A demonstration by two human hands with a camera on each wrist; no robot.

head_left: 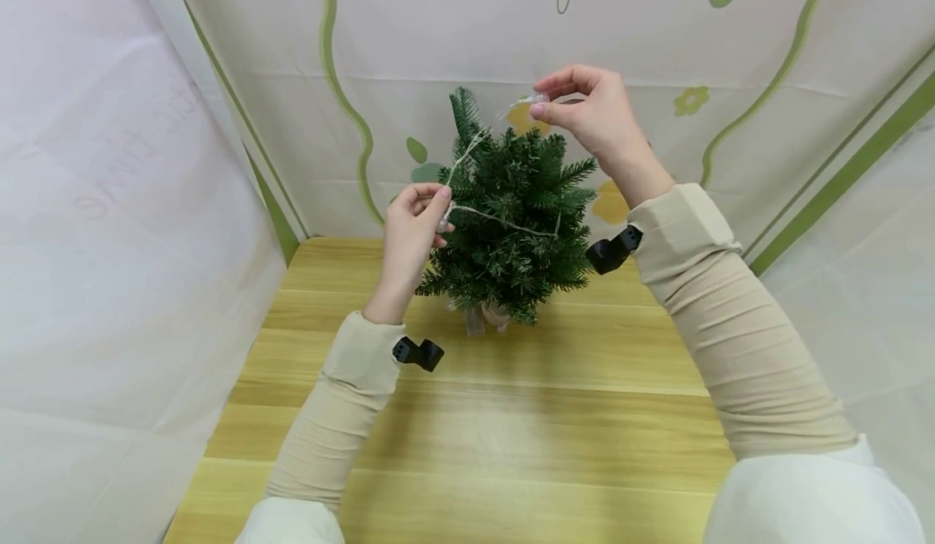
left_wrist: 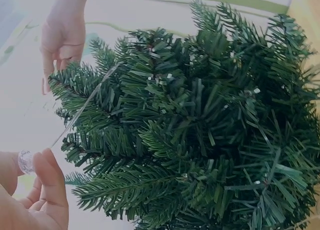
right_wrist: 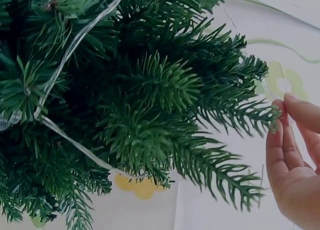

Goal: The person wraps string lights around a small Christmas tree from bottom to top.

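Observation:
A small artificial Christmas tree (head_left: 511, 195) stands upright on the table, with a clear-wired light string (head_left: 504, 223) draped across its branches. At the tree's left side my left hand (head_left: 411, 223) pinches the string between thumb and fingers. A clear ribbed bulb (left_wrist: 25, 161) shows by those fingers in the left wrist view. Above the tree's right side, my right hand (head_left: 602, 118) pinches another stretch of string with a clear bulb (head_left: 539, 99). In the right wrist view, twisted wire (right_wrist: 75, 45) runs over the needles, and the right fingertips are close to a branch tip.
The wooden table (head_left: 511, 455) extends in front of the tree. Behind it hangs a pale cloth wall (head_left: 467, 41) with green and yellow prints, and white cloth (head_left: 109, 243) hangs at the left. The tree's base (head_left: 497, 317) is mostly hidden under branches.

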